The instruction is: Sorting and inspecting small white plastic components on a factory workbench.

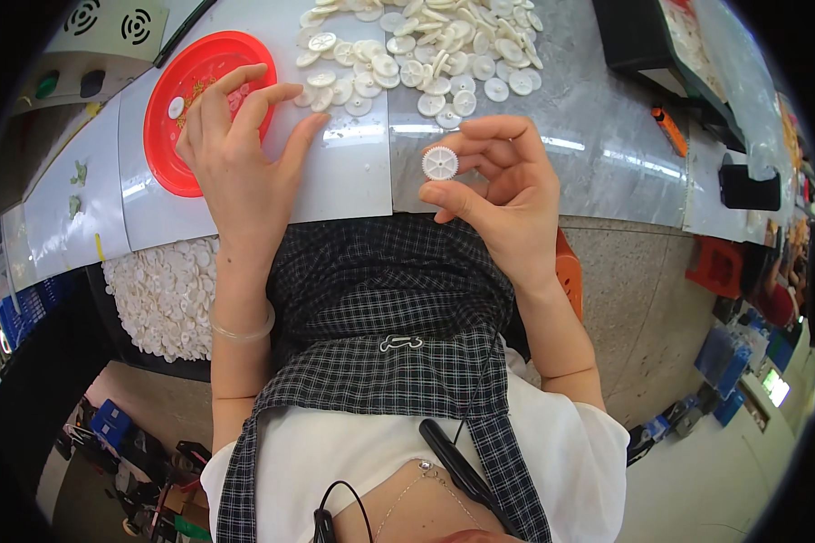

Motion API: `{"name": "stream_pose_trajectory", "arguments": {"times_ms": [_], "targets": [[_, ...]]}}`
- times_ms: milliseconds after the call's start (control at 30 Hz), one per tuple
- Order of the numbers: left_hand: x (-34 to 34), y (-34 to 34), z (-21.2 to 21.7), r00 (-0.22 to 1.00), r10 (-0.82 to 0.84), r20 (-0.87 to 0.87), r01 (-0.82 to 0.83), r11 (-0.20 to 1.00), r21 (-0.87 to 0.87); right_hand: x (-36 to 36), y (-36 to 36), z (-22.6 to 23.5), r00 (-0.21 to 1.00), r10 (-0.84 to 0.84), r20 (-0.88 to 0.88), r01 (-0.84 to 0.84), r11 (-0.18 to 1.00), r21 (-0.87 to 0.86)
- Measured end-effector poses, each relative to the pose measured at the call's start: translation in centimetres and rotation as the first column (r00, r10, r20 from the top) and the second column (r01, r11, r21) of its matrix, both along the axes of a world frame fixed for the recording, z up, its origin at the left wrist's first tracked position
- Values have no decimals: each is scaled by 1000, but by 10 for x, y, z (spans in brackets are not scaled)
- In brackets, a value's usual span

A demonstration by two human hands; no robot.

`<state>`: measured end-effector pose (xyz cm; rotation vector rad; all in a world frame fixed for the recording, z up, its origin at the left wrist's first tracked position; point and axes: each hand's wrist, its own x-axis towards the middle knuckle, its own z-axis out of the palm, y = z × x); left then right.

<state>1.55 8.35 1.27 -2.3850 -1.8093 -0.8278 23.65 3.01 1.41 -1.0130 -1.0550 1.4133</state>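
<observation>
Between the thumb and fingers of my right hand [503,176] is a small white toothed gear [440,164], its round side facing me. My left hand [242,149] hovers over the right part of a red round plate [160,167], fingers spread and thumb held apart, with nothing seen in it. On the plate lie a single white disc [176,108] and small yellowish bits [198,88], partly hidden by my fingers. A large heap of white plastic gears [457,45] covers the far middle of the table, beyond both hands.
Below the table edge at left, a black bin holds many white pieces [167,303]. An orange-and-black tool [669,131] and a black box [652,54] are at the right. A grey device with knobs [91,54] stands far left. An orange stool [569,276] shows beside me.
</observation>
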Motion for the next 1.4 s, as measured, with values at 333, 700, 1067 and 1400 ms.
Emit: {"name": "stream_pose_trajectory", "arguments": {"times_ms": [333, 700, 1067, 1400], "targets": [[9, -6, -1, 986, -133, 97, 132, 991, 9, 26, 18, 7, 754, -272, 597, 131, 954, 269], [14, -11, 3, 994, -72, 80, 75, 997, -31, 21, 34, -4, 523, -351, 777, -1, 911, 412], [18, -14, 1, 963, -188, 193, 197, 980, -32, 14, 18, -4, 864, -318, 390, 227, 938, 263], [32, -44, 1, 401, 85, 912, 529, 792, -306, 20, 8, 0, 851, -80, 519, 8, 990, 140]]}}
